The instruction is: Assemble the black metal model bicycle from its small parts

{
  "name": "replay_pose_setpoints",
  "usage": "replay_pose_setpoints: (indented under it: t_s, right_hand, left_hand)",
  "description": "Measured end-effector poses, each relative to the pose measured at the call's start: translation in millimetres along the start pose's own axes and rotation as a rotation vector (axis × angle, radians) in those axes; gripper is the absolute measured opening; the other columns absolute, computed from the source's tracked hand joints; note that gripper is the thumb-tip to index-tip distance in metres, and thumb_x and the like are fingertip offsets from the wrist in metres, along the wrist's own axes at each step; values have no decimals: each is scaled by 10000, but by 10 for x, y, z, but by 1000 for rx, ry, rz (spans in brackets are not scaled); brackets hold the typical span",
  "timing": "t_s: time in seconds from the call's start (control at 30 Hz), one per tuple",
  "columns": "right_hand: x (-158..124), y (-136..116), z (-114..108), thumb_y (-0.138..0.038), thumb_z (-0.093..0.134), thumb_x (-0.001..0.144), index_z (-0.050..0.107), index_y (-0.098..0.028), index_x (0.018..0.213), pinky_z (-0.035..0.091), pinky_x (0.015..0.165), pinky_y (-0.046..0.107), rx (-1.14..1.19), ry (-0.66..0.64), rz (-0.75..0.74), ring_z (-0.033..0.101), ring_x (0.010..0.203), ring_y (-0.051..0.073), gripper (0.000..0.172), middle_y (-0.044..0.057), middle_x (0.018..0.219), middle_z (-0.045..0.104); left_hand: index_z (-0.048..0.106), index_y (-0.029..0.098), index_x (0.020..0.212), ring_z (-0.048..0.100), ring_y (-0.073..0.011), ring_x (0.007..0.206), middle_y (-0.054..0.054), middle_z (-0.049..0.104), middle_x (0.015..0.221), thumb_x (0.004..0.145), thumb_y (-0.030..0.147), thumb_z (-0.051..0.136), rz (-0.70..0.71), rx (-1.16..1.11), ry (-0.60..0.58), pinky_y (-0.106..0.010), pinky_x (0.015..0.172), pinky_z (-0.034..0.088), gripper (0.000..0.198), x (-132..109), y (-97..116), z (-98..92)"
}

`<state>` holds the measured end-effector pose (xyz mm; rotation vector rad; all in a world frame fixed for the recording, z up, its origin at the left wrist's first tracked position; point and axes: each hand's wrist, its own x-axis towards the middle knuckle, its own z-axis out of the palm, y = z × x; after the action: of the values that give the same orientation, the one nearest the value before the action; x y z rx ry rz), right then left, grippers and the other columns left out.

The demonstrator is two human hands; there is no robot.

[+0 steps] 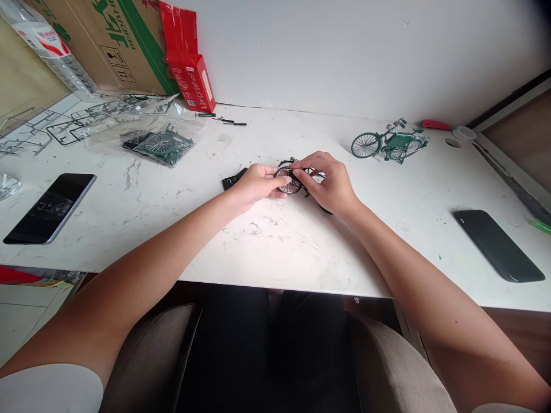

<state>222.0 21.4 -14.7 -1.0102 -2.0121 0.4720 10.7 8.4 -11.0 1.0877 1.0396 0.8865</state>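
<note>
A small black model bicycle [289,184] is held between both hands above the middle of the white table. My left hand [258,184] grips its spoked wheel, thumb on the near face and fingers behind. My right hand [329,180] pinches the frame beside that wheel, with thumb and index finger together; the frame is largely hidden by this hand. Part of the other wheel shows below my right palm. Just behind my left hand lies a flat black piece [233,179], partly covered by it. A finished-looking green model bicycle [398,142] stands at the back right.
A clear bag of green parts [161,143] and plastic sprues [73,127] lie at the left. Phones rest at the left [49,209] and right [499,245]. Small tools [226,120], a red packet [191,74], a cardboard box [124,46] and a bottle [51,49] are along the back.
</note>
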Motion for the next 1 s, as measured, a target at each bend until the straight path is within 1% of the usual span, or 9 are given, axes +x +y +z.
replay_pose_setpoints:
  t_s: [0.07,0.17,0.3,0.37,0.47,0.57,0.73,0.87,1.0]
  right_hand:
    - [-3,-16,-15,-311,721,985,856,-285,1133,623,863,482,-26,-28,2,708,1105,308,202,88,1128,812]
    - [-5,-38,-42,-294,763,933,840,-268,1207,632,868,489,-69,-52,-2,696,1122,322,286,100,1160,801]
    - [-1,-63,-68,-308,767,935,827,-250,1253,638,859,501,-107,-60,0,679,1083,326,329,106,1058,790]
    - [2,-69,-75,-316,764,941,822,-247,1259,634,874,513,-125,-64,6,670,1074,327,330,105,1040,795]
    - [3,-64,-76,-320,767,934,826,-226,1221,623,885,525,-159,-54,12,665,1039,322,307,106,1021,804]
    - [5,-45,-72,-311,780,910,839,-210,1122,620,844,502,-183,-38,12,680,1001,313,243,106,979,804]
    - [5,-7,-59,-299,804,883,838,-205,1065,643,755,461,-87,-28,39,705,799,232,208,97,989,784]
    - [-2,22,-46,-313,816,882,837,-224,1054,662,770,469,-56,-25,37,717,806,230,195,88,1003,783]
    - [-10,36,-41,-318,823,885,830,-217,1109,672,782,466,-33,-19,38,730,844,237,246,93,1028,788]
  left_hand:
    - [810,107,1085,776,-152,951,-121,836,1080,954,216,793,14,-4,5,-344,938,641,172,19,-23,-5]
    - [796,114,1112,779,-150,948,-112,830,1094,957,211,783,37,-11,10,-336,917,642,184,42,-49,-10]
    - [791,123,1141,776,-152,965,-118,825,1144,968,219,771,52,1,17,-335,915,642,199,55,-60,-5]
    - [787,122,1155,777,-157,979,-126,824,1165,975,217,759,60,5,16,-336,912,641,205,54,-60,3]
    - [778,123,1188,773,-157,988,-131,821,1194,985,198,734,71,5,14,-331,904,640,220,47,-57,17]
    - [774,127,1186,767,-155,986,-125,822,1186,985,205,733,79,14,7,-330,902,640,220,37,-57,23]
    - [772,127,1131,766,-157,970,-123,822,1156,977,224,740,76,29,2,-334,899,641,185,20,-53,19]
    - [772,120,1095,765,-155,952,-129,826,1152,966,211,738,52,27,25,-331,896,637,161,3,-31,32]
    - [778,124,1100,767,-157,980,-129,829,1164,963,204,721,47,39,35,-312,876,630,168,-12,-15,46]
